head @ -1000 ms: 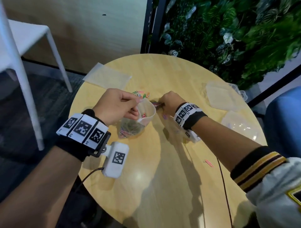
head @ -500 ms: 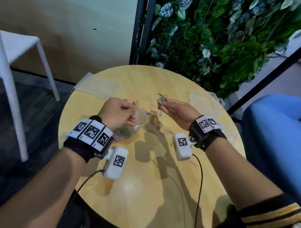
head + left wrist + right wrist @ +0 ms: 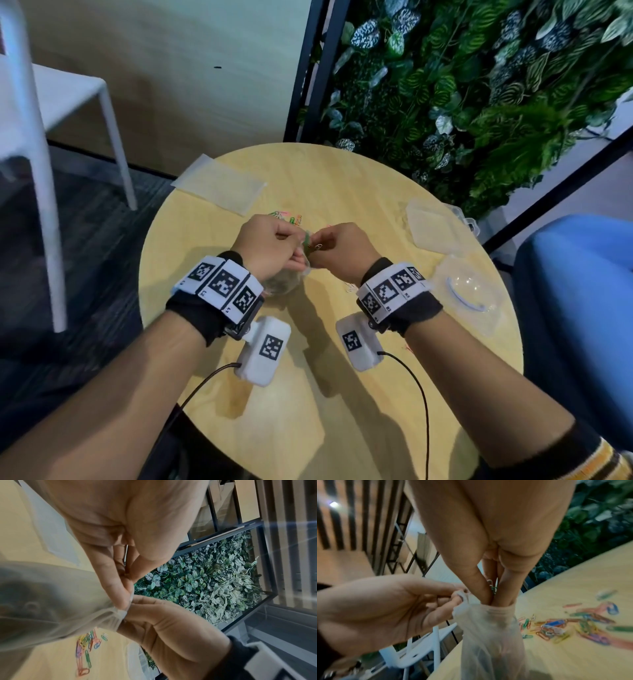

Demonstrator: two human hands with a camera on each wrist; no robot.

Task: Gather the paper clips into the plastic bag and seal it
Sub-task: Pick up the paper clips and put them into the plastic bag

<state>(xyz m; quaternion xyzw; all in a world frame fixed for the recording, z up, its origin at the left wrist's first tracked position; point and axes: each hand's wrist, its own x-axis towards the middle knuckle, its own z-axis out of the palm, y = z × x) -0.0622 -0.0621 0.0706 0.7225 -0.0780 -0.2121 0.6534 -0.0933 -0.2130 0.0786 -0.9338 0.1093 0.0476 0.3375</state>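
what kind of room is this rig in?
Probably an office lounge or break area: a small round wooden table, a white chair beside it, and a leafy plant wall in a black frame behind.

Multicoloured paper clips [image 3: 559,628] (red, green, blue, yellow) on a pale yellow-wood table [image 3: 308,411]; plastic bag [image 3: 488,635] translucent.

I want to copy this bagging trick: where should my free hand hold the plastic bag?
Pinch the plastic bag at its rim, from the side away from the right hand, as the left hand does. It is limp, so a held rim keeps the mouth open for the paper clips.
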